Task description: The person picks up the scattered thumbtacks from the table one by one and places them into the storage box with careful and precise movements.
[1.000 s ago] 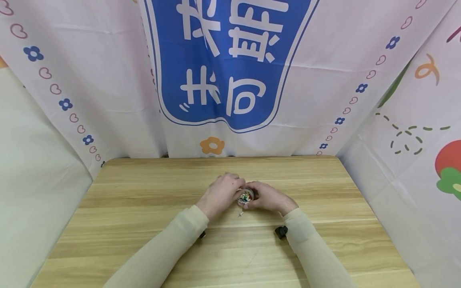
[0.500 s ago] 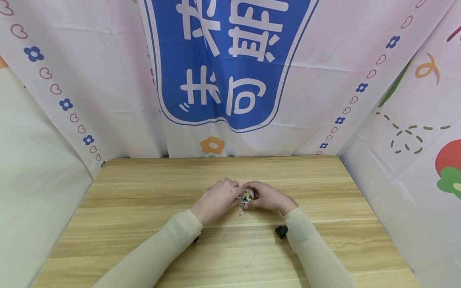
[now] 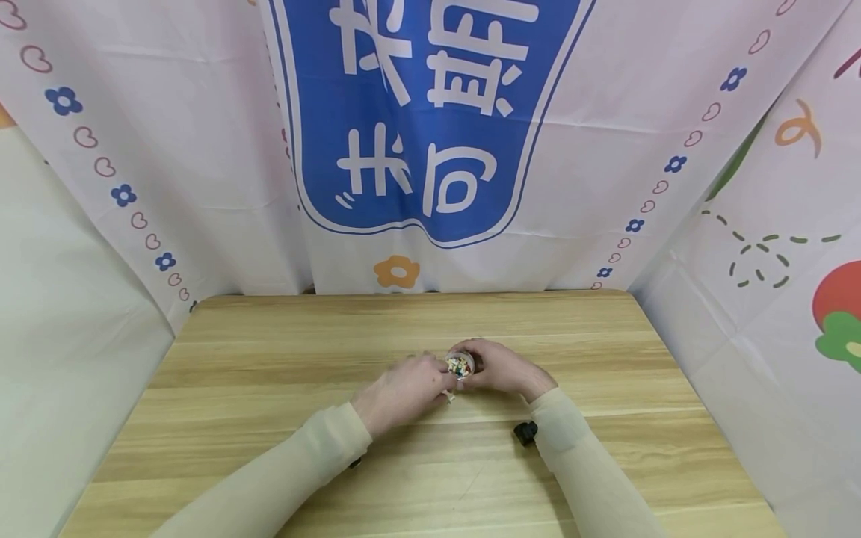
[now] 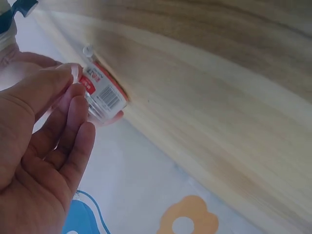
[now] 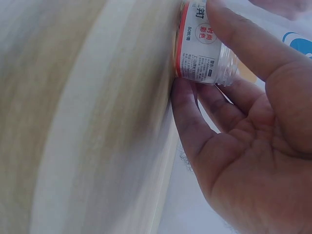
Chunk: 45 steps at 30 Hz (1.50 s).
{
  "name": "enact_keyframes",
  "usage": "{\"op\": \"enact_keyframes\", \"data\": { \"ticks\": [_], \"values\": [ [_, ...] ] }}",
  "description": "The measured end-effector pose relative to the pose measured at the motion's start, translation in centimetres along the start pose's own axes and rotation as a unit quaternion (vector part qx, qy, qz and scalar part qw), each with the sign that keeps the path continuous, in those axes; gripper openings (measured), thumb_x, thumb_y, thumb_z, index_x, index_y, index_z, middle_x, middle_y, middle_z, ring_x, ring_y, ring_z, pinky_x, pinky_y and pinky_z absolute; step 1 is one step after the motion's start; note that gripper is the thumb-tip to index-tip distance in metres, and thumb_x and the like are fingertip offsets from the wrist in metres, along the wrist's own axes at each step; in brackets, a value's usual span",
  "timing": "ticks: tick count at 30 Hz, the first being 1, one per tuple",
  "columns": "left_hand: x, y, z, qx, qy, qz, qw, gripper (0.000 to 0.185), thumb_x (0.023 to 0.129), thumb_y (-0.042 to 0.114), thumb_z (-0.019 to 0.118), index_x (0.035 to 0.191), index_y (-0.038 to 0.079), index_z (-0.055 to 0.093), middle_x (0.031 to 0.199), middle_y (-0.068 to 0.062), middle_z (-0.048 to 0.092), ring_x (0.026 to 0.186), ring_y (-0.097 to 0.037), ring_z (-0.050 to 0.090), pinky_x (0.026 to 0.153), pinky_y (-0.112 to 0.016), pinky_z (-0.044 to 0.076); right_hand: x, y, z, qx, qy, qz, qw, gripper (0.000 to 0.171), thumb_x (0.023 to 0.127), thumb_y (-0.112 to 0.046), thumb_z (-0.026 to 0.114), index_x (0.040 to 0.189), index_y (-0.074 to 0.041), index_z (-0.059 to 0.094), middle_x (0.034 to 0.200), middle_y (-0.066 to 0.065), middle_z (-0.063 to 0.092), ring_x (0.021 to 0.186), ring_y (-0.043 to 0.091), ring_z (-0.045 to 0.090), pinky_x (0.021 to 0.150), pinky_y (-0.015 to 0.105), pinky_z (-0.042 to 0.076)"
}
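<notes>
A small clear jar with a white-and-red label stands on the wooden table, uncapped, with colourful push pins inside. My right hand grips it, thumb and fingers curled round its side; the label faces the right wrist camera. My left hand is just left of the jar, thumb and forefinger pinched together. Between those fingertips the left wrist view shows a small whitish push pin, partly hidden. One loose pale push pin lies on the table beside the jar, close to the left fingertips.
The wooden table extends on all sides of the hands. A white printed curtain hangs behind it, with more cloth at both sides. A black wrist camera sits under the right sleeve.
My left hand has drawn away from the jar's mouth, moving down and left towards the loose push pin. My right hand and the jar have stayed in place.
</notes>
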<state>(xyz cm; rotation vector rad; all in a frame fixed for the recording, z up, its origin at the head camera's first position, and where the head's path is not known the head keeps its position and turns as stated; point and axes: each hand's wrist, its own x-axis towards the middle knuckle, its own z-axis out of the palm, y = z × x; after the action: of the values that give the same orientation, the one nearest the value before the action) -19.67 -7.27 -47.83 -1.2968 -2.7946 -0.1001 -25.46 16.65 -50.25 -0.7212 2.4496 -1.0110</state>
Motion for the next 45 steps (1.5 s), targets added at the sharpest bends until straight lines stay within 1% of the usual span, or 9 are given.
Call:
{"op": "enact_keyframes", "data": {
  "ticks": [4, 8, 11, 18, 23, 32, 38, 41, 45],
  "values": [
    [-0.1, 0.3, 0.4, 0.014, -0.002, 0.017, 0.9997, 0.017, 0.110, 0.029, 0.085, 0.124, 0.020, 0.089, 0.117, -0.002, 0.087, 0.103, -0.017, 0.081, 0.091, -0.034, 0.071, 0.0, -0.1, 0.0, -0.004, 0.001, -0.003, 1.000, 0.054, 0.101, -0.010, 0.093, 0.152, -0.008, 0.074, 0.150, 0.015, 0.077, 0.134, 0.028, 0.073, 0.119, 0.050, 0.063],
    [-0.2, 0.5, 0.9, 0.029, 0.003, 0.038, 0.9989, 0.010, 0.115, 0.024, 0.079, 0.116, 0.019, 0.087, 0.113, -0.001, 0.087, 0.100, -0.014, 0.079, 0.086, -0.030, 0.069, 0.0, -0.1, 0.0, -0.009, 0.002, -0.007, 1.000, 0.056, 0.100, -0.010, 0.094, 0.152, -0.007, 0.073, 0.151, 0.015, 0.077, 0.137, 0.029, 0.073, 0.120, 0.049, 0.063],
    [-0.3, 0.6, 1.2, 0.045, 0.006, 0.048, 0.9978, 0.010, 0.116, 0.021, 0.077, 0.112, 0.020, 0.087, 0.114, 0.001, 0.087, 0.101, -0.014, 0.077, 0.086, -0.031, 0.068, 0.0, -0.1, 0.1, -0.006, 0.001, -0.006, 1.000, 0.056, 0.100, -0.011, 0.094, 0.152, -0.007, 0.073, 0.151, 0.015, 0.077, 0.136, 0.028, 0.073, 0.120, 0.048, 0.063],
    [-0.2, 0.7, 1.6, 0.045, 0.005, 0.043, 0.9980, 0.015, 0.117, 0.022, 0.076, 0.106, 0.021, 0.086, 0.113, 0.004, 0.087, 0.099, -0.015, 0.078, 0.087, -0.033, 0.068, 0.0, -0.2, 0.1, 0.000, -0.001, -0.002, 1.000, 0.056, 0.100, -0.010, 0.094, 0.152, -0.007, 0.073, 0.149, 0.015, 0.077, 0.132, 0.026, 0.073, 0.117, 0.045, 0.062],
    [-0.2, 0.7, 1.6, 0.037, 0.007, 0.049, 0.9981, 0.017, 0.113, 0.020, 0.081, 0.097, 0.022, 0.085, 0.111, 0.006, 0.087, 0.096, -0.013, 0.076, 0.087, -0.032, 0.067, 0.0, -0.1, 0.1, 0.003, -0.001, -0.001, 1.000, 0.056, 0.100, -0.009, 0.094, 0.152, -0.007, 0.073, 0.149, 0.016, 0.077, 0.134, 0.027, 0.073, 0.118, 0.047, 0.063],
    [-0.2, 0.6, 1.7, 0.028, 0.000, 0.044, 0.9987, 0.020, 0.110, 0.020, 0.085, 0.091, 0.023, 0.080, 0.100, 0.006, 0.083, 0.084, -0.010, 0.069, 0.067, -0.027, 0.059, 0.1, 0.1, 0.1, 0.006, 0.001, -0.003, 1.000, 0.056, 0.100, -0.011, 0.094, 0.152, -0.007, 0.073, 0.152, 0.016, 0.076, 0.142, 0.032, 0.072, 0.125, 0.054, 0.060],
    [-0.2, 0.5, 1.7, 0.021, -0.006, 0.038, 0.9990, 0.024, 0.109, 0.019, 0.086, 0.088, 0.022, 0.076, 0.093, 0.005, 0.081, 0.078, -0.009, 0.064, 0.062, -0.025, 0.054, 0.0, 0.0, 0.1, 0.006, -0.001, -0.004, 1.000, 0.057, 0.100, -0.011, 0.094, 0.153, -0.006, 0.072, 0.154, 0.017, 0.076, 0.144, 0.035, 0.071, 0.127, 0.056, 0.058],
    [-0.2, 0.4, 1.7, 0.018, -0.007, 0.037, 0.9992, 0.024, 0.109, 0.018, 0.086, 0.088, 0.022, 0.075, 0.095, 0.005, 0.082, 0.078, -0.009, 0.065, 0.062, -0.026, 0.054, 0.0, -0.1, 0.0, 0.008, -0.002, -0.003, 1.000, 0.057, 0.100, -0.011, 0.094, 0.153, -0.006, 0.072, 0.153, 0.017, 0.076, 0.143, 0.034, 0.071, 0.127, 0.055, 0.059],
    [-0.2, 0.2, 1.5, -0.002, -0.004, 0.036, 0.9993, 0.022, 0.108, 0.018, 0.088, 0.089, 0.022, 0.076, 0.098, 0.004, 0.084, 0.085, -0.011, 0.072, 0.069, -0.027, 0.060, 0.0, 0.0, 0.0, 0.008, -0.002, -0.004, 1.000, 0.056, 0.100, -0.010, 0.094, 0.152, -0.006, 0.073, 0.152, 0.016, 0.076, 0.142, 0.033, 0.072, 0.126, 0.054, 0.060]
  ]
}}
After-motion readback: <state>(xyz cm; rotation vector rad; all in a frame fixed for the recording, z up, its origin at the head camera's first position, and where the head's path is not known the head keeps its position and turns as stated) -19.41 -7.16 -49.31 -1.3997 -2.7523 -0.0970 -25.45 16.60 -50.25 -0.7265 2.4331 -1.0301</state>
